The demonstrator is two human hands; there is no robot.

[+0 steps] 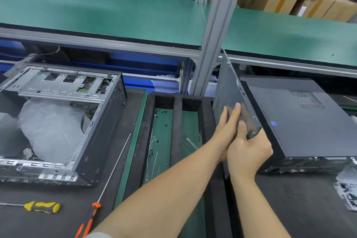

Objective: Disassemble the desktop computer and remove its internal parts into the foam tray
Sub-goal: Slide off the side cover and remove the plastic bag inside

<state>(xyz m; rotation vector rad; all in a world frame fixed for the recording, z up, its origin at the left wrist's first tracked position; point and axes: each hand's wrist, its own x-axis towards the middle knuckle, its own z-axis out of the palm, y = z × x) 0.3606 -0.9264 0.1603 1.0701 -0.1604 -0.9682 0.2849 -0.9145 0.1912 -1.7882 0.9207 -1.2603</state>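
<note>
Black desktop computer case [301, 121] lying flat at the right edge of the counter [289, 205]. Its dark grey side panel [226, 87] is tilted up on edge along the case's left side. Left hand [227, 127]: fingers [232, 114] straight, pressed flat against the panel's outer face. Right hand [249, 150]: thumb and fingers curled round the panel's near end, grasping it. Black foam tray [177, 121] with long compartments at the counter's middle, just left of the panel. Open metal chassis [58, 87] at the left edge. Yellow-handled screwdriver [42, 206] and orange-handled screwdriver [92, 216] near the front-left corner.
</note>
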